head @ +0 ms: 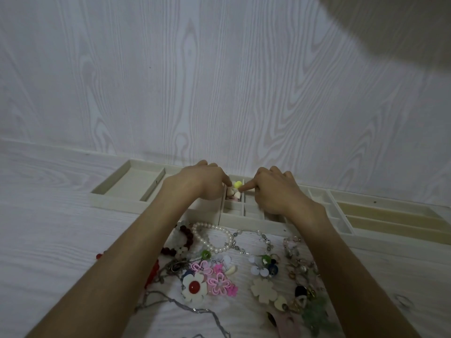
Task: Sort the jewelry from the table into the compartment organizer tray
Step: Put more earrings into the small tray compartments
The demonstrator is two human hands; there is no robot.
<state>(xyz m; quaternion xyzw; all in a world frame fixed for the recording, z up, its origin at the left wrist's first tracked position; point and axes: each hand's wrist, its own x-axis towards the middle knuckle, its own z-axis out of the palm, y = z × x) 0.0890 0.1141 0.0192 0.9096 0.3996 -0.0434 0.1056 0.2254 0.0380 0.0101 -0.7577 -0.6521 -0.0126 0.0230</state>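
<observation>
Nearest to me, unsorted jewelry lies heaped on the pale wood-grain desk (61,240), kept close so that each piece is a short reach from the tray. In the pile are a white flower brooch with a red centre (194,286), pink flower pieces (219,280), a cream flower cutout (262,290), a thin silver chain (185,309) and a pearl bracelet (214,236) just before the tray's front wall. A dark red bead bracelet (186,236) lies beside the pearls.

Both of my forearms stretch over this pile toward the compartment organizer tray (117,200), a beige tray set against the wall, with a large compartment at its left, small square cells in the middle and long slots at its right.

My left hand (205,182) and right hand (273,191) meet over 1 small middle cell (234,191), which holds a few small pieces: a yellow bead (236,184) and some pale and pink ones. My right forefinger (246,187) points straight down into the cell, touching the pieces, the other fingers curled back; I judge it is nudging them to sit inside the divider. My left hand's grip is harder to read: its fingertips dip at the cell's left edge, and I cannot tell whether they pinch anything. Most of the pile is not yet sorted.
</observation>
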